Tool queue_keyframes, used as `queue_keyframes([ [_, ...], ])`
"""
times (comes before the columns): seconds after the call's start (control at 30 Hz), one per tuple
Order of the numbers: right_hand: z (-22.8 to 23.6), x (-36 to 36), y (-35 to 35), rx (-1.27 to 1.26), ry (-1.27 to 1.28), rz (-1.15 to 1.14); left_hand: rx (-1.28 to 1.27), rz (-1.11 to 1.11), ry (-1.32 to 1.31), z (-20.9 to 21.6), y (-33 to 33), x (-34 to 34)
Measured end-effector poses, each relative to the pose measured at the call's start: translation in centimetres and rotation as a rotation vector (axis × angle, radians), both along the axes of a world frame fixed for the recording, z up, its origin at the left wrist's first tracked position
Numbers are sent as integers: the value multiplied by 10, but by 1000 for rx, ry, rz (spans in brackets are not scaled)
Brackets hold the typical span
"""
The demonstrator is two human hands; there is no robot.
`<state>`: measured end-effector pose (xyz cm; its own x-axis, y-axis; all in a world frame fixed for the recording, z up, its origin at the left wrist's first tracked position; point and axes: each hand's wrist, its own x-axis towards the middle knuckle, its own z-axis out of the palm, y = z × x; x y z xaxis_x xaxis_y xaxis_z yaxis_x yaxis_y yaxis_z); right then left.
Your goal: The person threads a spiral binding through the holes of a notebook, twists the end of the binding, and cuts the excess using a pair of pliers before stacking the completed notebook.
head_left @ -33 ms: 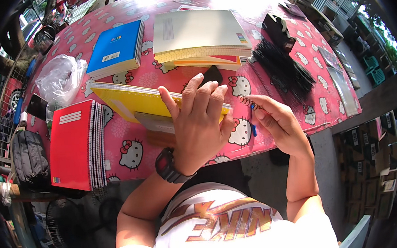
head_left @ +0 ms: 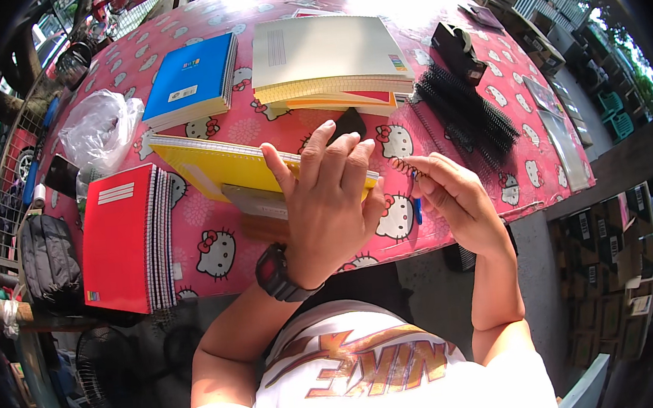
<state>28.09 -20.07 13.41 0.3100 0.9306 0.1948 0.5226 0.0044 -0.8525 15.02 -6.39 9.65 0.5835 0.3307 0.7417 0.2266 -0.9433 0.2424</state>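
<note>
A yellow notebook (head_left: 250, 169) stands tilted on its long side, its punched page edge turned up. My left hand (head_left: 328, 192) is closed around its right part, fingers over the top edge. Against the notebook's near face rests a greyish plate (head_left: 255, 201), with a brown wooden piece (head_left: 264, 230) below it. Right of the notebook's end, my right hand (head_left: 458, 202) pinches a dark spiral binding coil (head_left: 402, 165) between thumb and fingers. Under those fingers a thin blue tool (head_left: 418, 207) shows in part; whether the hand touches it I cannot tell.
Red notebooks (head_left: 124, 237) are stacked at the left, blue ones (head_left: 192, 70) and cream ones (head_left: 321, 49) at the back. Many black coils (head_left: 468, 118) lie at the right beside a black device (head_left: 458, 52). A clear plastic bag (head_left: 101, 129) sits at the left on the pink patterned tablecloth (head_left: 278, 6).
The right hand's fingertips and the coil have shifted very slightly. My left hand and the yellow notebook have stayed put.
</note>
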Motion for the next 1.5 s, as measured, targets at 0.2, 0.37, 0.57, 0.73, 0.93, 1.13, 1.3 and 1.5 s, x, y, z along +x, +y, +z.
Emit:
queue_keyframes([
  [0.2, 2, -4, 15, 160, -210, 13, 5, 15, 25, -1, -2, 0],
  [0.37, 1, -5, 20, 272, -269, -13, 7, 22, 36, -2, -3, 2],
  [0.57, -8, 7, 18, 13, 156, 177, 8, 14, 46, -1, -2, -3],
  [0.73, 13, -8, 21, 166, -100, 78, -113, -241, 33, 20, 7, -20],
  [0.93, 9, -14, 18, -51, 106, 105, -119, -454, 107, 27, 27, -34],
  [1.13, -81, 78, 54, -89, -84, -284, -41, -390, 98, 25, 23, -27],
  [1.3, -140, 70, 128, 60, -656, -130, -15, -341, 35, 22, 27, -25],
  [1.5, -141, 56, 150, 18, -701, -64, -29, -287, -54, 20, 26, -24],
])
